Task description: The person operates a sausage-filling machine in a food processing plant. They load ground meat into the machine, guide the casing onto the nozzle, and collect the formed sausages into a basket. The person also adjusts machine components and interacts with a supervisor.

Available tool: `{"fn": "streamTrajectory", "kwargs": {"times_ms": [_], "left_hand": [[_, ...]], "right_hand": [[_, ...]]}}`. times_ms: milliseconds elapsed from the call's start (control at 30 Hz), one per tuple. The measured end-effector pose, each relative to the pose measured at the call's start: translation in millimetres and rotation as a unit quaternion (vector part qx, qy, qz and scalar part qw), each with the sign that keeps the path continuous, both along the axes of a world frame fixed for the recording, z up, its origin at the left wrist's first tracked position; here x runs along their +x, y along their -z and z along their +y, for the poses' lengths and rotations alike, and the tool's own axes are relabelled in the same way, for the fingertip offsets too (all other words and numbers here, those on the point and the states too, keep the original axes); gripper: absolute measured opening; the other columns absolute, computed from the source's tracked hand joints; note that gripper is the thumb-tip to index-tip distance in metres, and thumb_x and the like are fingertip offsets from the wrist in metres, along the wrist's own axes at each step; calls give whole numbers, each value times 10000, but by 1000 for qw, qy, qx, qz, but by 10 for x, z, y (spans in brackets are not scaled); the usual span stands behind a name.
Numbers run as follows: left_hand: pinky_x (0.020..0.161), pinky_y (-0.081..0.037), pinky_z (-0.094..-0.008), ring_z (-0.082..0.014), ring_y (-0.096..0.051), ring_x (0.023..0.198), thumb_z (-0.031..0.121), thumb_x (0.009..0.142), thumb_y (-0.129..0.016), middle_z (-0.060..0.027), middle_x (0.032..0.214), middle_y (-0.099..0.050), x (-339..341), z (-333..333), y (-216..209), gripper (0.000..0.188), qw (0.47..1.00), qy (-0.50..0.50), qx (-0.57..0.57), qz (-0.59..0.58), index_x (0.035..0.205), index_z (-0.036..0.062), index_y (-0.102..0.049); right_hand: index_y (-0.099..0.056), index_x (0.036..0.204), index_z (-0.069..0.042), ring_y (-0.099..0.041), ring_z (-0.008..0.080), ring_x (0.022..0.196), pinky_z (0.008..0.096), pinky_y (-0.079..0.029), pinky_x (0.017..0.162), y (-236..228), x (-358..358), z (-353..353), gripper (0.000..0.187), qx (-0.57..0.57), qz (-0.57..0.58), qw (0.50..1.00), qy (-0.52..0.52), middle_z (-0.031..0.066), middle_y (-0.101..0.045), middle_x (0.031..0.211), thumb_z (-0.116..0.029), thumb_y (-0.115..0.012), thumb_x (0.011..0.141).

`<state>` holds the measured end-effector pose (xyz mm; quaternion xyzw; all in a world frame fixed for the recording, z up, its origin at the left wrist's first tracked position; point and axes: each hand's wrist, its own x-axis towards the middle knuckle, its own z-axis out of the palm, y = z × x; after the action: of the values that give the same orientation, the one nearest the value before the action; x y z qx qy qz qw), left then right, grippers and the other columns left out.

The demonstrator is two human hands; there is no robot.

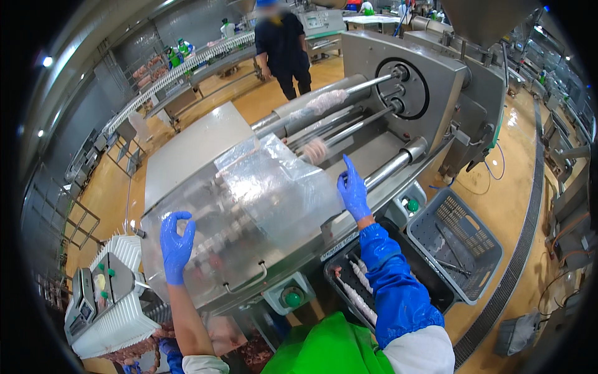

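Observation:
My left hand (177, 247), in a blue glove, is raised at the left end of a clear machine cover (274, 181); its fingers curve apart from the thumb and hold nothing. My right hand (354, 193), gloved in the same blue, is at the cover's right end beside a steel bar (395, 163), fingers stretched and empty. Whether either hand touches the cover, I cannot tell. Behind the cover, a sausage filling machine (405, 56) has long steel tubes. Pale gathered casing (327, 101) sits on the far tube, and pinkish casing (314, 151), slightly blurred, on the nearer one.
Below my right arm a black tray (443, 298) holds white casing sticks (358, 299). Beside it stands a grey crate (489, 249). A green button (293, 298) is on the machine's front. At left runs a white conveyor (118, 333) with sausages. A person (283, 50) stands beyond the machine.

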<state>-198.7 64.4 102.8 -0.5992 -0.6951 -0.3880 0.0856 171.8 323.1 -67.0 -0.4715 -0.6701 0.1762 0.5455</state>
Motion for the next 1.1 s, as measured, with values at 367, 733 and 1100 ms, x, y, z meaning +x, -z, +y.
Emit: {"fn": "streamTrajectory", "kwargs": {"times_ms": [367, 733, 1100], "left_hand": [[923, -429, -353, -241, -600, 974, 106, 807, -672, -96, 975, -645, -87, -11, 37, 168, 1000, -4, -8, -29, 959, 38, -650], [931, -426, -335, -188, -594, 975, 81, 829, -659, -72, 971, -650, -140, -53, 25, 153, 997, 0, -20, -76, 971, 22, -653], [918, -430, -325, -179, -596, 958, 56, 822, -654, -66, 956, -650, -139, -52, 10, 139, 996, 0, -12, -91, 955, 15, -658]], "right_hand": [[-546, 1301, -114, -659, 321, 913, 394, -521, 799, 456, -238, 162, 420, -30, -231, 957, -174, 144, -663, 1076, -196, -538, 889], [-610, 1198, -10, -542, 92, 697, 258, -486, 650, 574, -931, 762, 293, -292, 465, 758, -353, 37, -631, 837, -178, -541, 968], [-645, 1175, -97, -645, 235, 766, 342, -505, 697, 432, -471, 711, 346, -165, 71, 972, -150, 100, -676, 860, -54, -532, 851]]}}
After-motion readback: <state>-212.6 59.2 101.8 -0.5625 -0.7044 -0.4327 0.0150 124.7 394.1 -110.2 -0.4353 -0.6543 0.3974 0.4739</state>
